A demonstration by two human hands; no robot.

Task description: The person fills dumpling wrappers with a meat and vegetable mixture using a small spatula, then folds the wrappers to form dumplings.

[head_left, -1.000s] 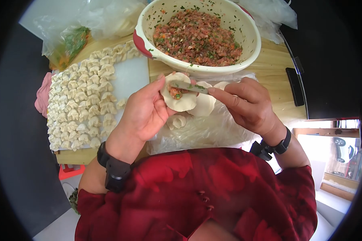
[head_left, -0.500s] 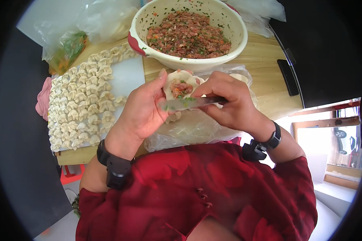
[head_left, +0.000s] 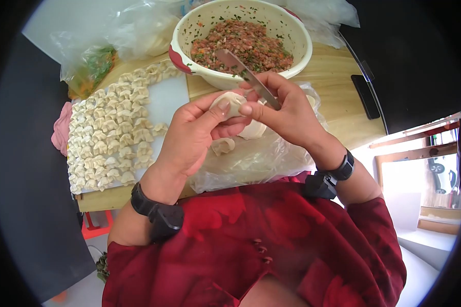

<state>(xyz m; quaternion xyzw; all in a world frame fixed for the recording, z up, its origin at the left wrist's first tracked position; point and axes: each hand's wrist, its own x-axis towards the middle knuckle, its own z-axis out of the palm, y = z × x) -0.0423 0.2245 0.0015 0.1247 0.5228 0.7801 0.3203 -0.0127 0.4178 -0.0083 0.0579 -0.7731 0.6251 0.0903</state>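
Folded over on itself, a dumpling (head_left: 229,104) sits between the fingers of my left hand (head_left: 187,130). The thumb and fingers of my right hand (head_left: 294,115) pinch its right edge. That same hand also keeps hold of a flat metal spreading blade (head_left: 256,82), which tilts up toward the bowl with green bits stuck on it. Round dough wrappers (head_left: 252,131) lie under my hands on a clear plastic sheet (head_left: 261,163). A loose dough piece (head_left: 223,147) is below my left fingers. The filling inside the dumpling is hidden.
A large white bowl (head_left: 217,79) of meat filling (head_left: 241,43) stands behind my hands. On the left, rows of finished dumplings (head_left: 107,135) cover much of a white board (head_left: 166,97). Plastic bags (head_left: 95,61) lie at the back left, and a black phone-like object (head_left: 365,97) at the right.
The flat wrapper with exposed filling is now folded shut. My right hand has swung the blade from level to pointing up and left, and its fingers now pinch the dough.
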